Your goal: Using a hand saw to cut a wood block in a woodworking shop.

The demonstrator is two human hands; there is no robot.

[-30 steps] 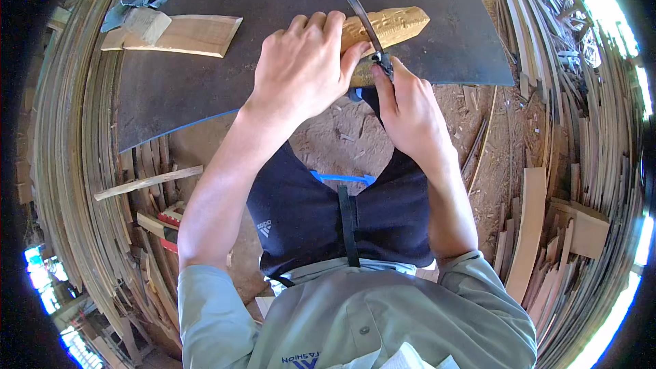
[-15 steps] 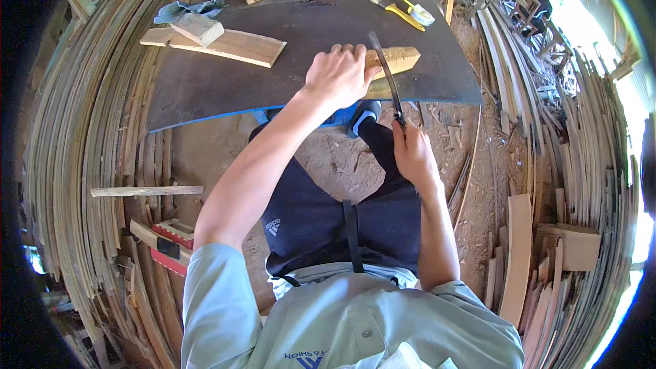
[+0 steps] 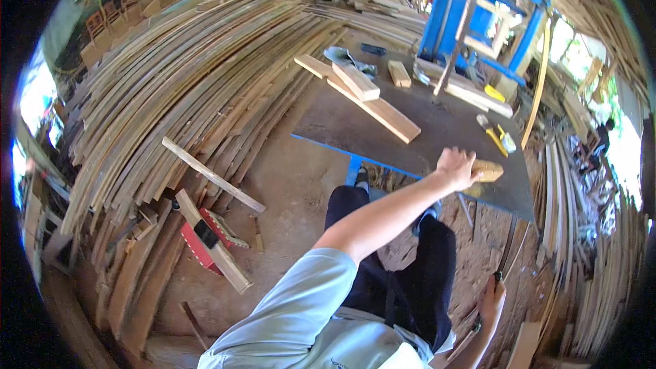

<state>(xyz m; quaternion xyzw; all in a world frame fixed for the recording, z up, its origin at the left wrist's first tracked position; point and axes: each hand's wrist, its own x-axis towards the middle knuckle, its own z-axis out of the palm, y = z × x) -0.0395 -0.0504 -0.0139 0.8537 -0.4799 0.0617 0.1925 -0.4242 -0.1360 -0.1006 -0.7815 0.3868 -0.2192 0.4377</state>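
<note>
My left hand [image 3: 456, 168] is closed over the left end of a short, yellowish wooden block [image 3: 488, 171], which rests near the front edge of the dark tabletop [image 3: 342, 116]. Lower down, past the table's right front corner, my right hand [image 3: 491, 298] grips a long, narrow, dark-bladed tool [image 3: 508, 246] by its handle. Its blade points up and is apart from the block; I cannot tell its exact kind. Beyond the block lie a paintbrush [image 3: 490, 133] and a second yellow-handled brush [image 3: 506, 140].
Another wood block [image 3: 357, 83] lies across a flat board [image 3: 389, 116] beside a grey-blue cloth [image 3: 345, 58]. A blue machine [image 3: 447, 10] stands behind the table. Planks [image 3: 184, 75] are stacked at left. A loose stick [image 3: 215, 174] and a red object [image 3: 198, 253] lie nearer.
My view has swung left. My right hand has drawn the tool down and away from the block, to the right of my legs. My left hand keeps hold of the block.
</note>
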